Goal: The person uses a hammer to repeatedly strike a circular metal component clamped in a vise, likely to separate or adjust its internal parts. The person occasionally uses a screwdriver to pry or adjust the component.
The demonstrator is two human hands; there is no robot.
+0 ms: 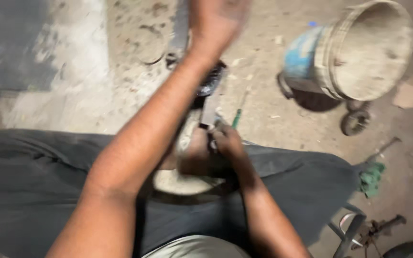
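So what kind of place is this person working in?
Probably a rough repair workshop, with work done on the ground: a dusty concrete floor, a worn bucket on its side, a loose gear, and scattered metal tools.

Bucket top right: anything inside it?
The bucket lies tipped, mouth toward the camera. Only its pale, dirt-caked inner wall and bottom show; nothing loose visible inside. What lies beneath it is covered, with a dark gear beside it.

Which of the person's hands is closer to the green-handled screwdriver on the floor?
Right. The right hand sits just below and beside the green-handled screwdriver, gripping a metal part. The left hand is raised well above it, blurred, near the top of the view.
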